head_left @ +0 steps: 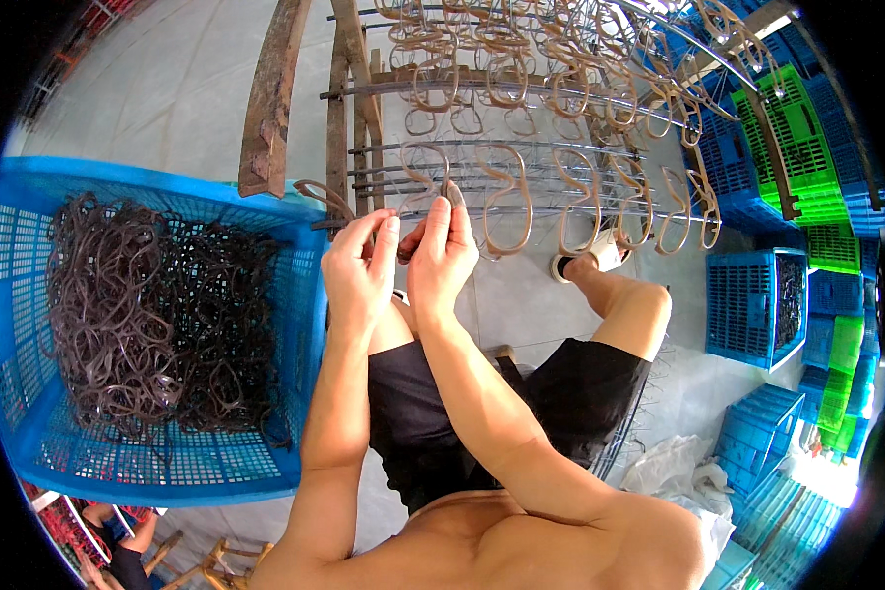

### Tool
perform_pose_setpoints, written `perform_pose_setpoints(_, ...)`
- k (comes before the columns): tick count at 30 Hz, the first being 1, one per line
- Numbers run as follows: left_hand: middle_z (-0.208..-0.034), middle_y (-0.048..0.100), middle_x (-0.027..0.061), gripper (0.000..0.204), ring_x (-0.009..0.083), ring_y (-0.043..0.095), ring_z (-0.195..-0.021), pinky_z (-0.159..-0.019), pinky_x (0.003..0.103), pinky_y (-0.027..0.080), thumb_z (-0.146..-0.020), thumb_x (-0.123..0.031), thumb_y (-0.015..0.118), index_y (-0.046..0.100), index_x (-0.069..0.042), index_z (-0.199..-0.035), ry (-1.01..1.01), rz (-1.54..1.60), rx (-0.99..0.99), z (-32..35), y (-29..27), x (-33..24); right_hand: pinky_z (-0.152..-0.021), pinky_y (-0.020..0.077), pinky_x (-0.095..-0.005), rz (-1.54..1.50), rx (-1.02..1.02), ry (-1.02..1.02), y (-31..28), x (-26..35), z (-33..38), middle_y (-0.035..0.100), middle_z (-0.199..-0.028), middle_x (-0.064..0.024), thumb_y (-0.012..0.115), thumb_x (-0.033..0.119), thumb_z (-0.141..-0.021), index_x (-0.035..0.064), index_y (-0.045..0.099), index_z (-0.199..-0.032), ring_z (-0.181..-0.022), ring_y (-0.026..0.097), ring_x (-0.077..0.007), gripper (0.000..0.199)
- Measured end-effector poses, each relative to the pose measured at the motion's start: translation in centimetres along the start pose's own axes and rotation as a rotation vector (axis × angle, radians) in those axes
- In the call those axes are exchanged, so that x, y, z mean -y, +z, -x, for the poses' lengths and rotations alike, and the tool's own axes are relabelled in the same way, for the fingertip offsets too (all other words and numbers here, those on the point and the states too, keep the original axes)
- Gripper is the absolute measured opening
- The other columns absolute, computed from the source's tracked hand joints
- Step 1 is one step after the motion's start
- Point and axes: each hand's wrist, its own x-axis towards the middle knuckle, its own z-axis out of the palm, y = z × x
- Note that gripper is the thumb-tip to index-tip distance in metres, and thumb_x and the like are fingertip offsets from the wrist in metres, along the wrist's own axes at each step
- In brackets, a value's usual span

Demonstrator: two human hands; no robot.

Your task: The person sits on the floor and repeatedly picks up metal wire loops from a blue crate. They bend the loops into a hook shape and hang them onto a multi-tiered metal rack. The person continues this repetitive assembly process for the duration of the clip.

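Brown eyeglass frames hang in a row from metal rods on a rack right in front of me. My right hand (442, 251) pinches the lower rim of the leftmost eyeglass frame (426, 149) between thumb and fingers. Close beside it, my left hand (357, 270) is closed with thumb and fingertips together, at the same frame's lower left edge. What lies between the left fingertips is too small to make out. Another eyeglass frame (506, 197) hangs just right of my hands. A further brown frame (324, 200) shows left of them, against the wooden post.
A large blue crate (147, 480) at my left holds a heap of dark eyeglass frames (118, 315). The rack's wooden posts (270, 98) rise ahead. Blue crates (742, 305) and green crates (792, 138) stand at the right. Another person (133, 551) is at the lower left.
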Motion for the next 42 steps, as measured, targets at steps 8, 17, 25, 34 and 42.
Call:
perform_pose_setpoints(8,-0.082,0.067,0.0102,0.019,0.0144,0.061,-0.067,-0.059,0.025,0.047,-0.088,-0.016,0.060,0.064,0.002,-0.094,-0.097,0.132,0.011,0.2,-0.5,0.6,-0.043,0.0388,-0.0230,0.227,0.086,-0.069,-0.1,-1.0,0.4,0.049,-0.058,-0.0004,0.050,0.011,-0.094,0.0006,0.054,-0.120,-0.048,0.044,-0.0054,0.028)
perform_pose_setpoints(17,-0.076,0.066,0.0065,0.020,0.0100,0.058,-0.065,-0.058,0.022,0.045,-0.091,-0.014,0.054,0.062,0.004,-0.093,-0.359,0.324,0.072,-0.6,-1.2,0.1,-0.054,0.0486,-0.0340,0.643,0.204,-0.273,0.0,-0.8,0.5,0.062,-0.068,-0.0198,0.052,0.014,-0.092,0.0012,0.056,-0.117,-0.061,0.065,-0.0278,0.029)
perform_pose_setpoints(25,-0.068,0.062,0.0004,0.022,0.0035,0.043,-0.057,-0.052,0.021,0.033,-0.092,-0.019,0.053,0.064,0.000,-0.086,-0.396,0.262,0.127,-0.9,-0.9,0.1,-0.052,0.0473,-0.0379,0.652,0.219,-0.256,-0.5,0.5,-0.1,0.060,-0.068,-0.0222,0.052,0.017,-0.092,0.0001,0.056,-0.116,-0.058,0.061,-0.0349,0.030)
perform_pose_setpoints(34,-0.069,0.062,0.0006,0.021,0.0043,0.042,-0.058,-0.054,0.020,0.034,-0.090,-0.019,0.056,0.064,0.000,-0.086,-0.405,0.334,0.134,-0.9,-0.9,0.0,-0.049,0.0451,-0.0342,0.581,0.174,-0.282,-0.5,-0.2,0.0,0.058,-0.062,-0.0181,0.052,0.016,-0.092,0.0016,0.056,-0.117,-0.050,0.057,-0.0262,0.029)
perform_pose_setpoints(42,-0.074,0.066,0.0081,0.021,0.0113,0.059,-0.064,-0.058,0.025,0.046,-0.088,-0.019,0.059,0.064,0.001,-0.092,-0.198,-0.033,0.165,-0.4,-1.4,-0.2,-0.045,0.0399,-0.0256,0.328,0.203,-0.009,-2.2,-1.0,-0.4,0.056,-0.059,-0.0050,0.053,0.020,-0.092,-0.0001,0.054,-0.096,-0.049,0.049,-0.0076,0.021)
